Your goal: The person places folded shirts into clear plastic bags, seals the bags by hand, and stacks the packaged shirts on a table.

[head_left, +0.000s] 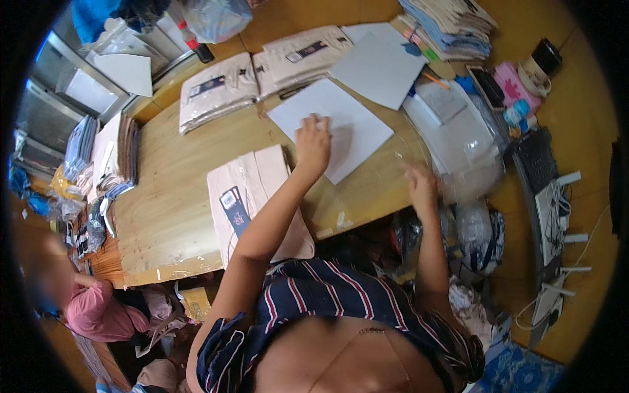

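Note:
My left hand (313,144) rests on a white rectangular sheet (363,134) in the middle of the table, its fingers slightly bent and spread on the surface. Under my left forearm lies a folded pale pink garment (262,177) with a dark hang tag (234,211). Off to the right, my right hand (421,187) hovers at the table edge beside a stack of clear plastic bags (462,144). Motion smears its fingers, so whether it holds anything is unclear. Another pale sheet (380,69) lies just beyond the first.
Bagged, tagged garments (219,92) line the table's far side. Folded clothes stand in piles at the far right (452,29) and left (111,154). A dark bottle with a red label (194,42) stands at the back. A person in pink (105,311) sits at the lower left.

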The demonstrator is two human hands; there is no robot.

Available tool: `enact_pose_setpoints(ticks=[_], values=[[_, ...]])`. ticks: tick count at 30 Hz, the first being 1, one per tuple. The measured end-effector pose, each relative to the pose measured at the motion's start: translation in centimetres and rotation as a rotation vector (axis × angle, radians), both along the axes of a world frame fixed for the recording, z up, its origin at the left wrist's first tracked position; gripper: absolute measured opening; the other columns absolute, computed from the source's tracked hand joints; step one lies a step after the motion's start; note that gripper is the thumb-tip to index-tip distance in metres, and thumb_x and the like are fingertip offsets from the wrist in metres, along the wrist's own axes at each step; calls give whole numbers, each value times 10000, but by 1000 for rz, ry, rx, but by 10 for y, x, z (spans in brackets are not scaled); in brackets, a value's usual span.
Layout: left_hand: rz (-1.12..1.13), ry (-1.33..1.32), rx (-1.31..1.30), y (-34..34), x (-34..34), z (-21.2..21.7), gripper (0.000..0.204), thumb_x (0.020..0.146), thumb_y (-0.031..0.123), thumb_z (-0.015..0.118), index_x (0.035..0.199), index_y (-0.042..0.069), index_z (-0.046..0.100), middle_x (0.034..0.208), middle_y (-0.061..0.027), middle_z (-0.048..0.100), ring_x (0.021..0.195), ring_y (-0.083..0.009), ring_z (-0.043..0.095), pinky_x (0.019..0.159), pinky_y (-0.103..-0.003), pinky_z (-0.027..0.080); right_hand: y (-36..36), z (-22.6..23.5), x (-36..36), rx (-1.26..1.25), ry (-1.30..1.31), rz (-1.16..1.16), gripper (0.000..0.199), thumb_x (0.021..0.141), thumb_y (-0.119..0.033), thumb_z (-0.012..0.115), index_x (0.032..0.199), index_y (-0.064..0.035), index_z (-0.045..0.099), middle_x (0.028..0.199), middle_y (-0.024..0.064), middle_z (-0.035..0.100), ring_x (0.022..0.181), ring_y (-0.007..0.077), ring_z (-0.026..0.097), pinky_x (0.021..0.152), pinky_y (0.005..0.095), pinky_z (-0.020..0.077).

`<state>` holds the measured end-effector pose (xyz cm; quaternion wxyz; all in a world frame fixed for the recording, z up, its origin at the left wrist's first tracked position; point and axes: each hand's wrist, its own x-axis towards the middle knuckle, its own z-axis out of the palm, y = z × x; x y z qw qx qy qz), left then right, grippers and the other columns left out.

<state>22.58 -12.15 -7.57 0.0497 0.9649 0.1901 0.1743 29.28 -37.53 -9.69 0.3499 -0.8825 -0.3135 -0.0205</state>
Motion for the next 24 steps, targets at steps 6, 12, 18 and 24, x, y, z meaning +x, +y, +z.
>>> enact_pose_setpoints(ticks=[6,12,18,24], values=[[-546,42,-155,-50,41,-48,344,762,226,543,1089,154,463,1219,-89,359,1150,-322,310,897,-479,284,11,8,58,188,10,151,243,740,23,465,957,-20,567,972,133,559,925,277,513,818,335,390],[-608,175,-164,-52,28,-48,591,692,525,525,1203,252,406,1335,-126,211,1230,-394,132,936,-593,127,15,-4,85,-204,74,407,296,689,33,531,971,-53,553,1052,82,510,1011,255,457,865,332,363],[-692,310,-72,-45,11,-33,683,667,672,418,1255,339,321,1383,-38,127,1246,-396,65,944,-608,65,13,14,73,-315,-15,538,154,650,-42,594,802,-51,571,952,77,518,944,243,476,813,347,382],[-670,294,117,-48,9,-46,541,809,570,206,1299,342,200,1383,75,119,1257,-368,38,966,-586,55,14,-13,79,-127,-205,557,59,641,-72,566,695,-56,582,780,78,529,823,260,503,750,339,397]])
